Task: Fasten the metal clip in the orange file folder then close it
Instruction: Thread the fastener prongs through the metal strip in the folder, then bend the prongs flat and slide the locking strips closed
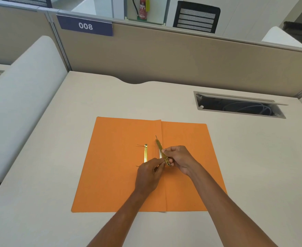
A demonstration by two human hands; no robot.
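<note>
Spread open on the desk [235, 157] lies the orange file folder [114, 175]. Over its centre fold, both hands pinch the metal clip [162, 152]: right hand [180, 159] gripping its bar, left hand [149, 177] at the near end. Another brass strip [145, 153] lies flat just left.

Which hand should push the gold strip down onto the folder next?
Probably the right hand. It already pinches the loose gold strip, tilted above the fold of the open orange folder. The left hand only touches the strip's near end, so it can steady things.
</note>
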